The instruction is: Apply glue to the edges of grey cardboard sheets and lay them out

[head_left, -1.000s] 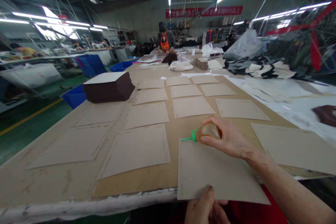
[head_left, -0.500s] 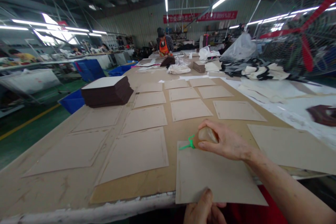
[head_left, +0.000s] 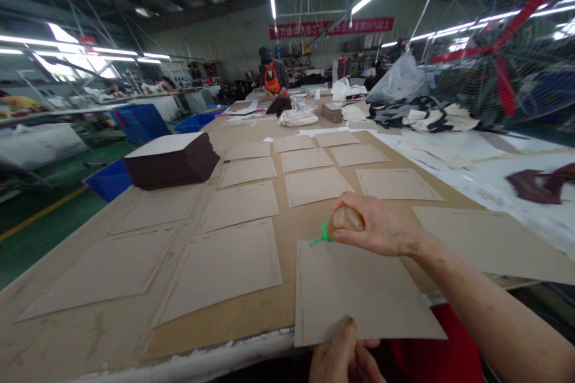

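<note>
My right hand is wrapped round a squeeze bottle of amber-brown contents, tilted on its side. Its thin green nozzle points left, at the top left corner of a grey-beige sheet. A darker strip runs along that sheet's left edge. At the near edge my left hand pinches the sheet, thumb on top and fingers beneath. The sheet's near edge hangs slightly over the table's front.
Several similar sheets lie in rows on the brown table covering. A stack of dark brown pieces with a pale top stands at the left edge. Dark scraps lie at right. A person in an orange apron works at the far end.
The view has turned slightly right. My right hand and the bottle nozzle have shifted a little up and leftward at the sheet's far edge. My left hand keeps its pinch.
</note>
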A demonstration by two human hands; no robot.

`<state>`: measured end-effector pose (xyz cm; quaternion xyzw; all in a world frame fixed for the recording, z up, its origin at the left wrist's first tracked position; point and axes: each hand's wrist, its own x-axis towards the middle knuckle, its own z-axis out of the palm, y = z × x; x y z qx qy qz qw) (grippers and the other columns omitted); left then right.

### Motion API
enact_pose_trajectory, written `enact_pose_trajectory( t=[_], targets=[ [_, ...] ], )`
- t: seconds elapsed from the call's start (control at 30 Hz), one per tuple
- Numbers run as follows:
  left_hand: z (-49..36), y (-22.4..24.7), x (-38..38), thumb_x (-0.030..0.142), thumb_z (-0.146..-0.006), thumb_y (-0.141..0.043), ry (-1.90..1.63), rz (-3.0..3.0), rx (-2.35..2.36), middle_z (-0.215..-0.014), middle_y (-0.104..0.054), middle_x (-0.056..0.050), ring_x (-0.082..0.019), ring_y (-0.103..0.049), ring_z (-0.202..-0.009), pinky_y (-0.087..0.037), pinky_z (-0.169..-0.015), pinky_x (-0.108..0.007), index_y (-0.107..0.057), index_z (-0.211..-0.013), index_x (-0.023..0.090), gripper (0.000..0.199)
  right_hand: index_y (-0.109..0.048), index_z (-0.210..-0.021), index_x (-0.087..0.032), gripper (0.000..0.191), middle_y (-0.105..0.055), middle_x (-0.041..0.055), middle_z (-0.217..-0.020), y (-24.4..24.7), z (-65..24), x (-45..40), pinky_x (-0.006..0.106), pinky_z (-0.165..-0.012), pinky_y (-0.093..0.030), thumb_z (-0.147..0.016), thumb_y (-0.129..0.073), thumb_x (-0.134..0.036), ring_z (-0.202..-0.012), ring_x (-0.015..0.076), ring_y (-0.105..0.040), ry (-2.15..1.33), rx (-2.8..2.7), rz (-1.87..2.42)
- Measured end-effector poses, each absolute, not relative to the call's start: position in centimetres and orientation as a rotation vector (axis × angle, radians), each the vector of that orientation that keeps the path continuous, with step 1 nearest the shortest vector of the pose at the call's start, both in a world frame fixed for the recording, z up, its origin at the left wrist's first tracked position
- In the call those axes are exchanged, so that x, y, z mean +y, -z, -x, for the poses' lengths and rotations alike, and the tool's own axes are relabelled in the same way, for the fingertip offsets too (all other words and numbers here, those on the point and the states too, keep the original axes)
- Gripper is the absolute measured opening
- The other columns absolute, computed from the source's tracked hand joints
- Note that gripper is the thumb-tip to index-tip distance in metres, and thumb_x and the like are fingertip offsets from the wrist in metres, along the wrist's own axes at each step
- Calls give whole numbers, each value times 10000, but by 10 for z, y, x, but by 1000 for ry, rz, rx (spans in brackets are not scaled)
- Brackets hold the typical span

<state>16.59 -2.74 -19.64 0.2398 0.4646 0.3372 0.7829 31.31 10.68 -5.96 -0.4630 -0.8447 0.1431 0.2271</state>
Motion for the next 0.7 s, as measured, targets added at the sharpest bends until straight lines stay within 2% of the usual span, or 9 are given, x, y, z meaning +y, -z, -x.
enact_pose_trajectory(
  t=[0.17, 0.33, 0.47, 0.7],
  targets=[
    [-166, 194, -27, 829, -567, -566, -708, -510, 991, -463, -597, -56, -75, -441, -388, -246, -437, -197, -718, -817, 51, 832, -565, -996, -223, 310, -616, -21, -862, 50, -325, 106, 272, -643, -361, -775, -712, -384, -765, 177, -554, -395, -2344, 1375],
    [-168, 194, -27, 823, -563, -575, -722, -513, 1032, -459, -599, -60, -78, -446, -381, -243, -433, -196, -724, -828, 42, 838, -556, -1004, -207, 304, -610, -10, -947, 58, -307, 109, 280, -720, -374, -772, -711, -327, -841, 181, -558, -347, -2353, 1205],
    [-169, 193, -27, 816, -553, -594, -737, -497, 1048, -444, -591, -57, -74, -443, -368, -235, -424, -196, -727, -809, 43, 825, -565, -1008, -202, 319, -609, -14, -930, 58, -298, 113, 272, -699, -377, -765, -718, -340, -818, 169, -556, -403, -2390, 1118],
    [-168, 193, -27, 807, -551, -606, -758, -500, 1025, -438, -593, -56, -73, -447, -361, -235, -417, -192, -728, -792, 52, 802, -585, -992, -218, 289, -627, -15, -892, 44, -345, 102, 283, -696, -378, -770, -707, -357, -811, 185, -568, -375, -2348, 1400]
  ],
)
